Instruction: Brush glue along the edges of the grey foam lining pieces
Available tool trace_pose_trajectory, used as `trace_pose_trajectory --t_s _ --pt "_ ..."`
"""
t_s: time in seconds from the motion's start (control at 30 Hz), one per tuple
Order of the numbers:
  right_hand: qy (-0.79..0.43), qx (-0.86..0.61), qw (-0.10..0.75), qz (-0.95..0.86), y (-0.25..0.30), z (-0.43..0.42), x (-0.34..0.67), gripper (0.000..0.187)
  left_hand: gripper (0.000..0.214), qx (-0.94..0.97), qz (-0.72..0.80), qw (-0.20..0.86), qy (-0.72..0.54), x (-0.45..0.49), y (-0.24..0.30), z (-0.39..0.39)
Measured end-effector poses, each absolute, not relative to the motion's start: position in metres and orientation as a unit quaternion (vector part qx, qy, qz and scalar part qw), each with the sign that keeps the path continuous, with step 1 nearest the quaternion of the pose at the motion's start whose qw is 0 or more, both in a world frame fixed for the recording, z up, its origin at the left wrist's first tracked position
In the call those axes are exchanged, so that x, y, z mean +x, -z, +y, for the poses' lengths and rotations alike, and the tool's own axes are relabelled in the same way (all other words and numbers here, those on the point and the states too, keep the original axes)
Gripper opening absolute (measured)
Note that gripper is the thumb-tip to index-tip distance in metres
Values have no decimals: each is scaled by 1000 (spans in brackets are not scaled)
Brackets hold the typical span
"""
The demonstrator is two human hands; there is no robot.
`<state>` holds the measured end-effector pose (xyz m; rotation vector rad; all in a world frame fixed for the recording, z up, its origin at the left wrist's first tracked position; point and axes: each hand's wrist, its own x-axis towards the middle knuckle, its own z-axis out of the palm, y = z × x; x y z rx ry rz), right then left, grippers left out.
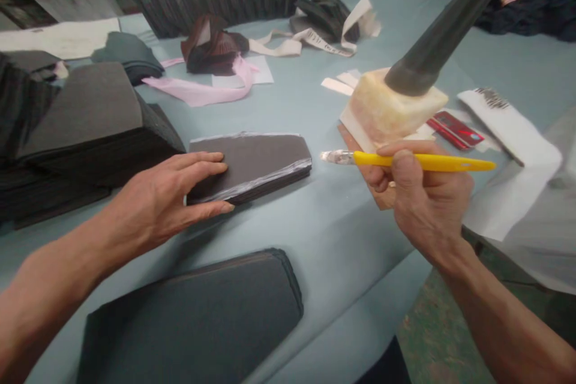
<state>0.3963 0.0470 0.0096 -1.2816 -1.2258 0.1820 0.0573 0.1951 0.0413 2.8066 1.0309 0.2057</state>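
My left hand lies flat with fingers stretched out on the near left end of a small stack of dark grey fabric pieces in the middle of the table. My right hand is closed round a yellow pen, held level with its clear tip pointing left toward the stack. Just behind that hand stands a pale stone block with a dark cone-shaped handle rising from it.
A tall pile of dark fabric sits at the left, another dark stack at the near edge. Pink ribbon, brown cloth, white strips, a red card and white cloth lie on the blue-grey table.
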Motion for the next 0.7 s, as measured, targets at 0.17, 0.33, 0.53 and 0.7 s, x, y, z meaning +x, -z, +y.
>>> trace_pose_trajectory --t_s 0.17,0.33,0.53,0.7 --pt "-85 -590 621 -509 -2 37 397 25 89 937 327 100 -72 56 -48 203" --pt "-94 -586 637 -492 1 34 394 26 90 933 330 124 -67 60 -59 202" --pt "-63 -569 650 -501 0 30 386 25 83 923 349 158 -44 63 -69 204" --pt "-23 -548 653 -523 3 28 385 17 57 922 349 159 -53 65 -67 199"
